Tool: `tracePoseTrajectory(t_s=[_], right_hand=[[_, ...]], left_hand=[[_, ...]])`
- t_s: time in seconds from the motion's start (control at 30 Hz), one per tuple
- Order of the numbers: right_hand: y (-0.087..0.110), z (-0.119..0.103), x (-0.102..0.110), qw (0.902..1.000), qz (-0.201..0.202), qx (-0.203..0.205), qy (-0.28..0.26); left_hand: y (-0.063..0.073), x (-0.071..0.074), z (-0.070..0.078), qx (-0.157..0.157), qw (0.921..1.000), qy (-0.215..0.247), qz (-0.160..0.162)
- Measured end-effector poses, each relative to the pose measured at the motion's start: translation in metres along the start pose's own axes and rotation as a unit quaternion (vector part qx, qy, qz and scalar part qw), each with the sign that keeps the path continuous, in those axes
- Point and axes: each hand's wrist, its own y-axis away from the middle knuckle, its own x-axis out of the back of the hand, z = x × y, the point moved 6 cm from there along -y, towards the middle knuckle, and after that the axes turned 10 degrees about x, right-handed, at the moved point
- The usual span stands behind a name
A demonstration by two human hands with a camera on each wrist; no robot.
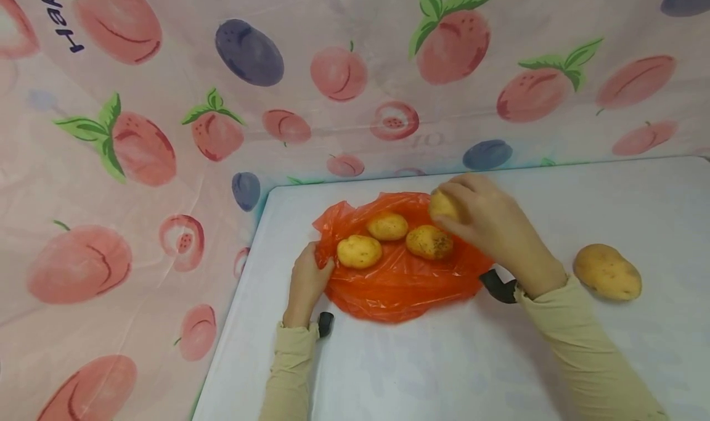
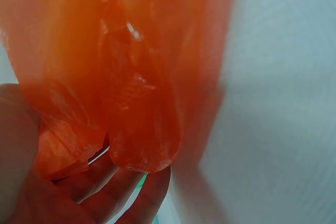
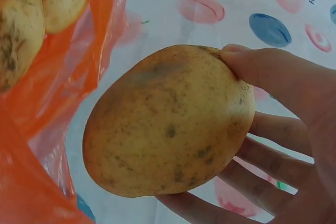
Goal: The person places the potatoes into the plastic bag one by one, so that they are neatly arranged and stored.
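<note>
An orange plastic bag (image 1: 388, 294) lies spread on the white table. Three potatoes rest on it: a left one (image 1: 359, 252), a middle one (image 1: 387, 227) and a speckled one (image 1: 429, 242). At the bag's left edge my left hand (image 1: 307, 280) holds the film; its thumb and fingers go round the edge in the left wrist view, partly hidden by the bag (image 2: 142, 114). My right hand (image 1: 496, 227) grips another potato (image 3: 168, 124) between thumb and fingers, over the bag's upper right side.
A further large potato (image 1: 607, 272) lies on the table (image 1: 444, 365) to the right, near my right sleeve. A fruit-print cloth (image 1: 344, 137) hangs behind and to the left of the table. Black straps (image 1: 499, 286) sit at my wrists.
</note>
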Motion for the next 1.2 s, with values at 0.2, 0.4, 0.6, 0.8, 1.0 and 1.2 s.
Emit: tracePoseTrajectory(t_s=[0.2, 0.4, 0.6, 0.8, 1.0, 1.2], right_hand=[[-0.001, -0.006, -0.015, 0.9997, -0.002, 0.016, -0.016], [-0.003, -0.013, -0.029, 0.9990, -0.027, 0.014, -0.034], [-0.007, -0.019, -0.042, 0.9978, -0.045, 0.011, -0.047], [-0.008, -0.023, -0.055, 0.9965, -0.060, 0.004, -0.058], [-0.009, -0.027, -0.069, 0.9954, -0.073, -0.001, -0.062], [-0.009, -0.030, -0.083, 0.9927, -0.094, -0.010, -0.075]], left_hand=[[0.000, 0.001, -0.002, 0.000, 1.0000, 0.000, 0.000], [0.001, 0.001, -0.001, 0.000, 1.0000, 0.001, -0.002], [0.000, 0.001, -0.001, 0.002, 1.0000, 0.000, -0.003], [-0.001, 0.000, -0.001, 0.004, 1.0000, 0.001, -0.005], [-0.001, 0.001, -0.001, 0.005, 1.0000, 0.001, -0.006], [0.000, 0.001, 0.000, 0.000, 1.0000, 0.000, -0.002]])
